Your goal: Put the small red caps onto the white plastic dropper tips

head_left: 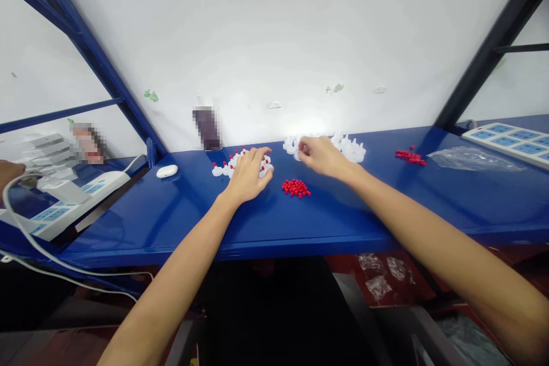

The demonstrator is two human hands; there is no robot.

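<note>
Several red-tipped pieces lie by the loosely spread left hand; right hand, hold unclear, likely picking plain pieces, wants precision

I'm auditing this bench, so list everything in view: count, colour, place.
Table: one, blue, middle
Wall: one, white, behind
Frame posts: two, blue left, black right
Loose caps: many, red, piles at centre and right
Capped plastic pieces: several, white with red tips, left-centre
Uncapped plastic pieces: many, white, near wall
Oval case: one, white, table's left
Pixelated slabs: two, dark by wall, reddish far left
Power strips: two, white with blue sockets, far left and right
Boxy items: several, white, stacked far left
Cables: at least two, white, left
Plastic bags: several, clear, table's right and floor
Co-worker's hand: one, bare, left edge
Left hand: one, bare, fingers spread over capped pieces
Right hand: one, bare, fingers curled by uncapped pieces
</note>
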